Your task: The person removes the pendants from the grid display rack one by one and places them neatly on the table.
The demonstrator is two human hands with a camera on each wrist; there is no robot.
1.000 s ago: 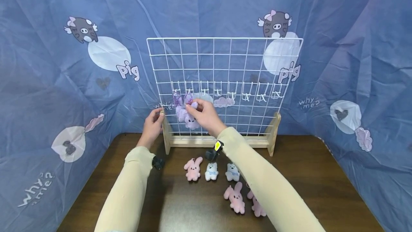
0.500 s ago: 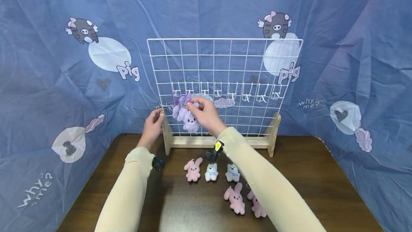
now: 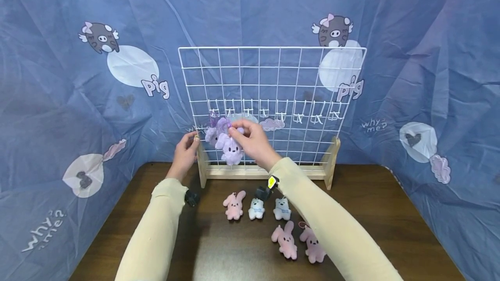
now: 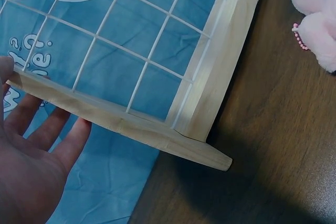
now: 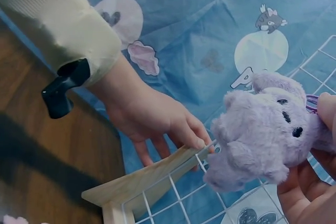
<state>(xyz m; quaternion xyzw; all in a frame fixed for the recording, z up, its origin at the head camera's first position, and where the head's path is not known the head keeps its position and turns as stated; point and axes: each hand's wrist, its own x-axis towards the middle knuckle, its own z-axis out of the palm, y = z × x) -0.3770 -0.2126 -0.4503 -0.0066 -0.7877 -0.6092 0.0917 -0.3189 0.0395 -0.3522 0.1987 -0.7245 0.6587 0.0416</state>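
Note:
My right hand (image 3: 254, 142) pinches a fluffy purple plush rabbit keychain (image 3: 232, 150) near its purple strap, in front of the white wire grid (image 3: 279, 66). In the right wrist view the plush (image 5: 262, 129) shows its dark eyes and nose, and the strap runs up to my thumb. Just left of it, partly covered, a second purple plush (image 3: 211, 137) hangs at the leftmost hook. With thumb in front and fingers behind, my left hand (image 3: 185, 151) grips the wooden side upright (image 4: 113, 116) of the rack.
White hooks (image 3: 298, 118) line the grid's middle, rightward of the purple plushes. On the brown table (image 3: 226, 250) lie pink rabbit plushes (image 3: 234, 206) (image 3: 287, 241) and white bear plushes (image 3: 256, 209) with blue bows. My right sleeve (image 3: 332, 216) overlaps another pink rabbit (image 3: 314, 246). Blue printed cloth surrounds the table.
My right hand has brought the held purple plush down and away from the second hook, which now shows bare. The plush behind swung slightly left. My left hand stayed on the upright.

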